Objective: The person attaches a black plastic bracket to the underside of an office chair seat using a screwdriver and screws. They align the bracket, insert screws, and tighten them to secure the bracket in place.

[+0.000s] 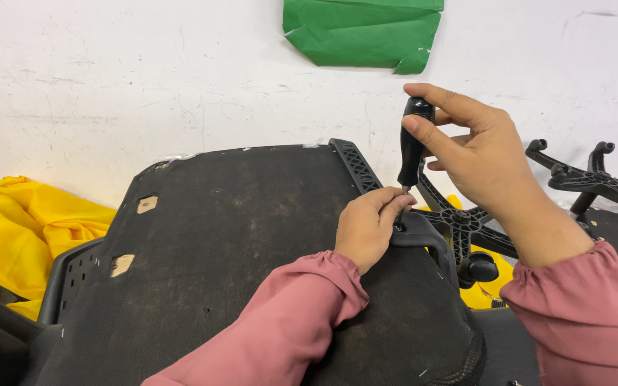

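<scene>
Black-handled screwdriver [413,143] stands nearly upright at the right edge of the upturned seat base [252,243]. The right hand [484,161] pinches its handle top; the left hand [368,225] pinches the shaft tip directly below, against the armrest bracket [423,239].

A white wall [109,78] fills the upper part of the view, its paint scuffed, scratched and marked with faint grey smudges. A piece of green sheet [363,32], creased and torn along its lower edge, sits against the wall at the top. To the left, a heap of bright yellow cloth [26,229] lies crumpled low against the wall, and a smaller patch of the same yellow shows further right. On the right, black star-shaped chair bases [588,179] with castor wheels lie against the wall. The light is even and soft, with no hard shadows.
</scene>
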